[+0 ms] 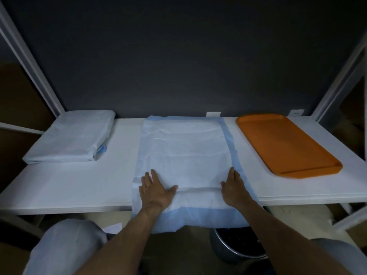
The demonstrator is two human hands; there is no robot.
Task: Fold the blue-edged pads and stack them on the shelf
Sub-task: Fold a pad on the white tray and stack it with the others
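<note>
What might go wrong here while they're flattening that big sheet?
1. The pad hangs over the front edge of the shelf; if the left hand and right hand lift together, it may slide off.
2. Its surface is creased, so a fold could come out crooked and sit unevenly on the folded stack.

I see both forearms [123, 235] bare. Below the shelf [69, 185] front edge, pale blue-grey trousers [65, 245] cover the knees [337, 253].
</note>
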